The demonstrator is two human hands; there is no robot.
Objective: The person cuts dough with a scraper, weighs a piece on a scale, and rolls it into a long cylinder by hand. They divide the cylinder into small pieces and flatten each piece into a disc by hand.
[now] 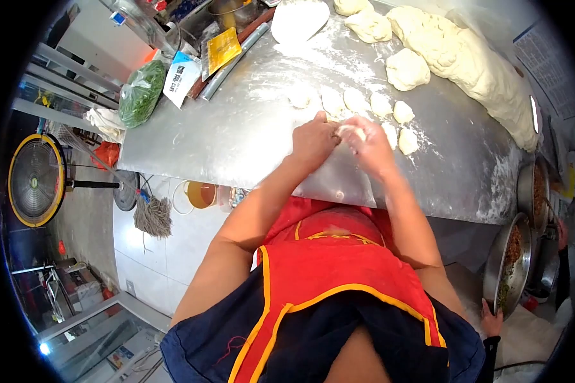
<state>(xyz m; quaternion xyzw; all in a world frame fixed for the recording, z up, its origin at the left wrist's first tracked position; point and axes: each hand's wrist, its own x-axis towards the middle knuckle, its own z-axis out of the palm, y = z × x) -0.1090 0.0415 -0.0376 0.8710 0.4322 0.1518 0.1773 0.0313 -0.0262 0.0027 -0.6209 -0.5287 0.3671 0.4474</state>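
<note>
My left hand (314, 142) and my right hand (369, 148) meet just above the near part of the steel table (230, 134). Between their fingertips is a small pale piece of dough (352, 132). The right fingers curl round it, and the left fingers are closed against its other side, partly hiding it. Just beyond my hands, small dough pieces lie in a curved row, among them one dough piece (356, 100) in the middle and another dough piece (407, 141) beside my right hand. Flour dusts the metal around them.
A long dough roll (473, 60) and a dough lump (407, 69) lie at right. At left are a bag of greens (142, 92), a white packet (181, 78) and a yellow packet (222, 51). A co-worker's hand (492, 320) touches a filling bowl (497, 271). A fan (37, 180) stands left.
</note>
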